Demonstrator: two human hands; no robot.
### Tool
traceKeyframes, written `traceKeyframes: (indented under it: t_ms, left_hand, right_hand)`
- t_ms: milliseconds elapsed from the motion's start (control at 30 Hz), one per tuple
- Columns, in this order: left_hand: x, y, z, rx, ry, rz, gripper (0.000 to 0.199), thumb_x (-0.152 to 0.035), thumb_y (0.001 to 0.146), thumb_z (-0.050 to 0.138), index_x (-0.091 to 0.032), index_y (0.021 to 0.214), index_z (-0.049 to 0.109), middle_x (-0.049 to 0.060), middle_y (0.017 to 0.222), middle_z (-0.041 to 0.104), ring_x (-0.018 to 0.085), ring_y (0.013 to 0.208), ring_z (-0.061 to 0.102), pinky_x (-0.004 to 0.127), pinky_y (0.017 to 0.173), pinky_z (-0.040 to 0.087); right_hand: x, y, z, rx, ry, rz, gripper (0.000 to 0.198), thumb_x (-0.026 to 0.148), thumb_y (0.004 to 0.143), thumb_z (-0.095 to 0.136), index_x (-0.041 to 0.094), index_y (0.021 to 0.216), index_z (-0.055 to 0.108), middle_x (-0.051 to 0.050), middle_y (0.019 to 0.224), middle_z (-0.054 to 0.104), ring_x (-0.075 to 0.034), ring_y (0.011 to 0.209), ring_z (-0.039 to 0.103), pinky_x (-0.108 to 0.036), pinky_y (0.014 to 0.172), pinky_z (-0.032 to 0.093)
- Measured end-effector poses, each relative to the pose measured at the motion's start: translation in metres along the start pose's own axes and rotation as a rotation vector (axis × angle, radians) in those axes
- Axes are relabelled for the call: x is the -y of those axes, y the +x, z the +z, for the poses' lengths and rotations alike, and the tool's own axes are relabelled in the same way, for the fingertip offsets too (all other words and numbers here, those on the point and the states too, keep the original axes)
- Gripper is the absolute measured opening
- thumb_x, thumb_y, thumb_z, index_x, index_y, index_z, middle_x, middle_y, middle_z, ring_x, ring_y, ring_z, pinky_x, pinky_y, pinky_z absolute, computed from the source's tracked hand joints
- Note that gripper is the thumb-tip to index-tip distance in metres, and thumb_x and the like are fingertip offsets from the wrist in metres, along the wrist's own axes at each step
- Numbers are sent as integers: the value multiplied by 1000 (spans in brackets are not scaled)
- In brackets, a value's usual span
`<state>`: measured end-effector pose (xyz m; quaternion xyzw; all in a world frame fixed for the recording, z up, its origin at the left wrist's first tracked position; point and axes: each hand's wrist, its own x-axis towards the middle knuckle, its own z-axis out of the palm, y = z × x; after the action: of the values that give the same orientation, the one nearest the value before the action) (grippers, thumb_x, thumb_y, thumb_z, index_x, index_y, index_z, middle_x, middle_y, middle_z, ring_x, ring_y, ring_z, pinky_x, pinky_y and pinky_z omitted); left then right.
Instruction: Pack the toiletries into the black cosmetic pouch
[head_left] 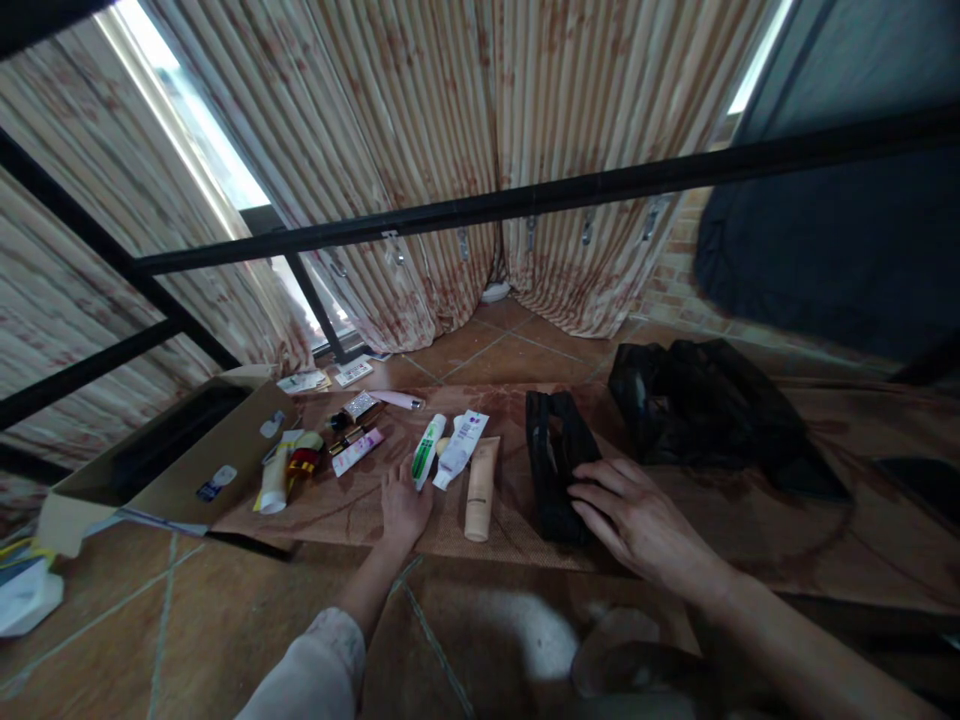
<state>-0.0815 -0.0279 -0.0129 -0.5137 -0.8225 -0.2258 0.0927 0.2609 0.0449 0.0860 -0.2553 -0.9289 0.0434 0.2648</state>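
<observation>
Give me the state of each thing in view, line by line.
Box: open
Cream tube: lying
Pink tube: lying
Green-white tube: lying, touched by left grip
Purple-white tube: lying
Beige tube: lying
Pouch: seemingly open, touched by right grip
Curtains: mostly drawn, gap at left

The pale-sleeved left arm (pixel 341 635) rises from the bottom edge, left of centre, its wrist bare and leading up to the left hand (pixel 405 510), back uppermost, just below the frame's middle. The bare right forearm (pixel 795 615) slants in from the lower right corner; the right hand (pixel 645 520) points leftward, its fingers (pixel 600 490) slightly bent and parted.
</observation>
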Motion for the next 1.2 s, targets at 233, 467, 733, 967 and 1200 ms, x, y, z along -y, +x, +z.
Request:
traceKeyframes:
  t_ms: [233,467,733,967,1200]
  left_hand:
    - [3,2,-1,-48,64,-140,49,-32,84,53,-7,126,51,20,110,61,33,106,55,48,91,42]
    - [23,16,-11,-45,145,-236,53,-33,84,52,-4,128,49,22,109,61,34,108,54,50,93,40]
    - [38,26,-21,-41,169,-307,55,-36,85,51,-3,130,49,25,120,55,36,114,51,53,97,37]
    - [17,14,-20,-149,24,-195,50,-41,89,46,-12,130,51,20,131,50,37,122,45,56,101,36]
    - [-33,3,-1,0,-342,75,60,-42,84,58,-19,136,42,14,134,50,30,127,45,48,107,39]
  right_hand:
    - [1,1,-2,-6,12,3,23,25,94,50,19,102,71,-11,107,67,-25,101,60,-44,86,53]
    - [2,3,-10,-76,35,-34,21,24,92,53,20,102,71,-11,107,67,-24,100,60,-43,86,53]
    - [-8,4,-17,-154,47,2,20,22,91,53,20,100,71,-9,104,68,-23,96,61,-42,85,53]
    - [-14,4,-22,-202,65,40,19,20,92,53,21,101,69,-8,103,67,-22,96,60,-41,87,52]
    - [-15,3,-23,-196,63,57,18,20,92,52,20,100,69,-8,102,68,-22,95,60,-40,85,52]
